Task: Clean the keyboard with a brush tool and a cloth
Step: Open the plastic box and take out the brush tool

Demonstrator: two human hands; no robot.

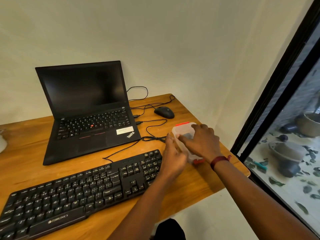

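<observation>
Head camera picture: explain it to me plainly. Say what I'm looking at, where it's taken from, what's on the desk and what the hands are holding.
There is no machine here: a person wears a camera on the head, looking forward and down at their own two bare hands. The single picture comes from that camera. On the wooden desk sit an open laptop with a dark screen, a black keyboard in front of it, a mouse further back, and some cables. Both hands are on a small clear plastic box with red clips, right of the keyboard. The left hand steadies its near side; the right hand lies over the top. What is inside is too blurred to tell. No brush or cloth shows yet.
</observation>
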